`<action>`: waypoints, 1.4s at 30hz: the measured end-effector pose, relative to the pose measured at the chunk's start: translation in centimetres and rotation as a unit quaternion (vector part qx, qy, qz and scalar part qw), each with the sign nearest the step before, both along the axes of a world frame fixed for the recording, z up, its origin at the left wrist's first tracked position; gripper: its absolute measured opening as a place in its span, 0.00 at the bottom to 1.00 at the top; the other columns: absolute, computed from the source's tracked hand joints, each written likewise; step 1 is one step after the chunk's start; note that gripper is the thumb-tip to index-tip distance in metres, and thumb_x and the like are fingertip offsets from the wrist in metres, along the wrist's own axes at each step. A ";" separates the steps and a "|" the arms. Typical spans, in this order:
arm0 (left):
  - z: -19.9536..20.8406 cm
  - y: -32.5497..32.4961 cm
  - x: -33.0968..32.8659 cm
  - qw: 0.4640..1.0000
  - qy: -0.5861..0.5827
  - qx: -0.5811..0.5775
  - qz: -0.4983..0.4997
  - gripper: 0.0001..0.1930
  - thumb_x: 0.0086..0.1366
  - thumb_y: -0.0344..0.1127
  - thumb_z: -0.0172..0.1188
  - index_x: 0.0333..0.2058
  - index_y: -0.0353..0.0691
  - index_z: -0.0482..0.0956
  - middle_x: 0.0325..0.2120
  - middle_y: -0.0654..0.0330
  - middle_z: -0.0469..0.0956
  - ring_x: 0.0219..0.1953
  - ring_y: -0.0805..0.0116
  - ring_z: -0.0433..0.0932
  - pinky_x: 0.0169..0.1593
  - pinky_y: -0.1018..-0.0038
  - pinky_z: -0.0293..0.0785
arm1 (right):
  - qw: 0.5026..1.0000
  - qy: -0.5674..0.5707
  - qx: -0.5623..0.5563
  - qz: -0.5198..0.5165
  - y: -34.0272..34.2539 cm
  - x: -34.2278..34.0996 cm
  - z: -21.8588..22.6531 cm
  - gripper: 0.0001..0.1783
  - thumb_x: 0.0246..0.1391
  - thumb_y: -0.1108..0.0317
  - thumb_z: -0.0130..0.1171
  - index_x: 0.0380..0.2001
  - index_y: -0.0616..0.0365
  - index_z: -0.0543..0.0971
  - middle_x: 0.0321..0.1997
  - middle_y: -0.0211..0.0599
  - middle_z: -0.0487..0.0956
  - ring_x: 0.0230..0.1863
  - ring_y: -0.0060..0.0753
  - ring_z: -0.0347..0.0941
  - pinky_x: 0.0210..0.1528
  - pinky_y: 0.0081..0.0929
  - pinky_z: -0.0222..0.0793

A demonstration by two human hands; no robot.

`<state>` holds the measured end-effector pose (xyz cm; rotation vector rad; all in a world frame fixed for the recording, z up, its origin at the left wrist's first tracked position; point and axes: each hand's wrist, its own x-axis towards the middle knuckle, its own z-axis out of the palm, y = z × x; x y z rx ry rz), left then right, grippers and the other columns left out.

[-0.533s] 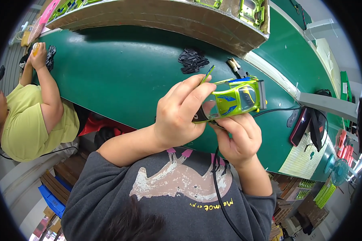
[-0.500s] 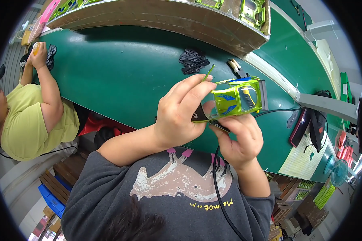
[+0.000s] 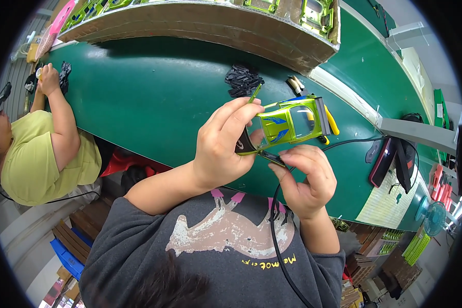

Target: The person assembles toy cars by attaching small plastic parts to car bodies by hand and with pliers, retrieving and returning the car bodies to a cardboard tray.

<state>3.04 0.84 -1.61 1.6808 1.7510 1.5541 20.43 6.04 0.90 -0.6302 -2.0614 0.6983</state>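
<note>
Above the near part of the table, my left hand is closed around the black front end of a shiny green toy car body. The shell has blue flame-like markings, clear windows and a dark rear spoiler. A thin green strip sticks up beyond my left fingers. At the shell's near side my right hand pinches a narrow dark strip between thumb and fingers. One end of this strip meets the shell; whether it is fixed there I cannot tell.
Several black parts lie in a pile beyond my hands. A tool with yellow handles rests behind the shell. A long cardboard box of green shells lines the far side. A black cable hangs before me. On the left a co-worker sits.
The car body has shifted slightly left with my left hand. My right fingers have drawn back from the shell's underside, exposing more of the dark strip and the yellow handles.
</note>
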 end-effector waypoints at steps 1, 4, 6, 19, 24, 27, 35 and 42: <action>-0.1 0.0 0.0 1.000 0.004 0.002 0.001 0.22 0.51 0.21 0.67 0.47 0.36 0.76 0.45 0.49 0.78 0.37 0.57 0.79 0.38 0.69 0.78 | 1.000 0.003 0.002 0.008 0.0 -0.1 -0.1 0.17 0.33 0.80 0.74 0.31 0.60 0.80 0.29 0.37 0.81 0.30 0.38 0.79 0.33 0.30 0.76; -0.2 -0.2 -0.3 1.000 0.001 -0.005 -0.003 0.22 0.51 0.21 0.66 0.47 0.36 0.76 0.44 0.49 0.78 0.36 0.56 0.79 0.38 0.68 0.78 | 1.000 -0.005 -0.015 0.009 -0.3 -0.4 -0.1 0.17 0.33 0.81 0.73 0.30 0.60 0.80 0.28 0.37 0.81 0.28 0.38 0.79 0.31 0.29 0.76; -0.5 -0.6 -0.5 1.000 0.007 -0.006 0.000 0.22 0.50 0.20 0.66 0.47 0.36 0.76 0.44 0.49 0.78 0.36 0.55 0.79 0.39 0.68 0.78 | 1.000 -0.005 0.004 0.012 -0.7 -0.7 -0.4 0.16 0.34 0.81 0.72 0.30 0.60 0.80 0.28 0.37 0.81 0.28 0.38 0.79 0.30 0.29 0.76; -3.5 -6.7 -7.8 0.984 0.037 -0.091 0.150 0.25 0.49 0.15 0.60 0.49 0.34 0.75 0.43 0.52 0.76 0.42 0.59 0.77 0.46 0.71 0.73 | 0.979 -0.157 -0.120 0.047 4.8 -3.9 -3.9 0.10 0.42 0.75 0.68 0.31 0.58 0.82 0.37 0.39 0.80 0.40 0.45 0.77 0.44 0.38 0.75; -2.7 -6.5 -8.5 0.987 0.036 -0.080 0.135 0.27 0.49 0.15 0.64 0.51 0.33 0.75 0.46 0.51 0.77 0.48 0.57 0.77 0.53 0.70 0.72 | 0.976 -0.216 0.014 -0.023 8.9 -6.3 -5.9 0.11 0.43 0.74 0.67 0.34 0.57 0.84 0.40 0.39 0.80 0.44 0.45 0.76 0.49 0.39 0.72; -2.4 -6.0 -7.9 0.991 0.039 -0.050 0.117 0.26 0.48 0.14 0.60 0.49 0.34 0.76 0.44 0.51 0.77 0.42 0.60 0.77 0.47 0.71 0.73 | 0.971 -0.235 0.020 -0.030 9.4 -6.8 -7.0 0.12 0.43 0.73 0.68 0.35 0.56 0.85 0.40 0.38 0.79 0.45 0.45 0.75 0.49 0.39 0.71; -2.0 -5.3 -6.9 0.998 0.013 -0.039 0.049 0.27 0.46 0.12 0.56 0.49 0.35 0.77 0.42 0.52 0.76 0.34 0.65 0.77 0.40 0.74 0.75 | 0.989 -0.132 -0.012 -0.063 8.9 -4.7 -7.6 0.05 0.50 0.75 0.66 0.32 0.63 0.81 0.32 0.41 0.81 0.30 0.40 0.77 0.36 0.30 0.74; -2.9 -4.4 -5.6 0.977 -0.123 -0.099 -0.141 0.22 0.51 0.26 0.65 0.48 0.35 0.76 0.53 0.44 0.74 0.56 0.52 0.75 0.59 0.66 0.68 | 0.838 0.110 -0.534 -0.033 5.2 -2.9 -5.8 0.12 0.59 0.74 0.61 0.45 0.68 0.79 0.36 0.36 0.82 0.33 0.22 0.77 0.36 0.19 0.75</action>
